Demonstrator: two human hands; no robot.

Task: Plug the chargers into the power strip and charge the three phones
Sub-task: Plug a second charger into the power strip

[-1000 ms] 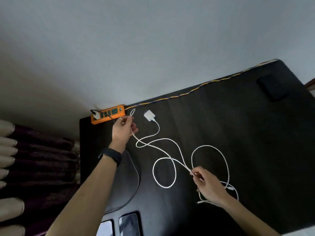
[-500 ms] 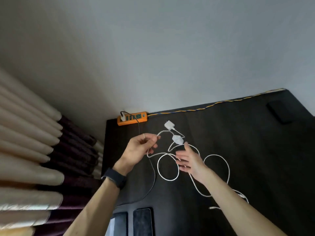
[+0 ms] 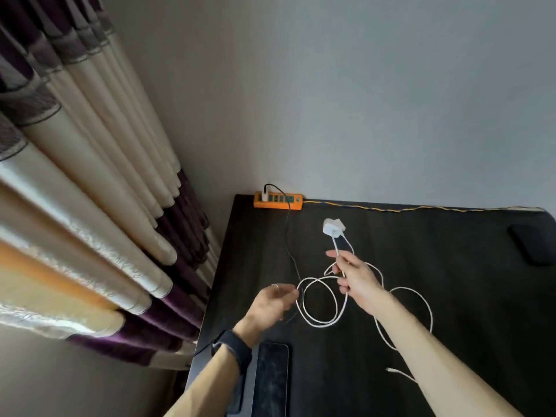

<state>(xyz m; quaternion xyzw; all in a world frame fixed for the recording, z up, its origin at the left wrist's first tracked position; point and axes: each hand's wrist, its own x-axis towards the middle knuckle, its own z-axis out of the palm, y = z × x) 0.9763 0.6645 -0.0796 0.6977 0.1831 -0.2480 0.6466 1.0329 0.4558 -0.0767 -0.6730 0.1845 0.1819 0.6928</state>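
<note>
The right hand [image 3: 358, 281] is holding the white charger [image 3: 332, 227] above the tabletop [image 3: 451, 266], grip pinching its cable [image 3: 335, 249] just below the brick, probably to steer it into the nearby orange power strip [image 3: 278, 201], while the left hand [image 3: 270, 305] is pinching the slack loop aside.

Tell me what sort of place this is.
Probably a room in a home, perhaps a bedroom: long pleated curtains, a dark table against a plain wall, an orange power strip.
</note>
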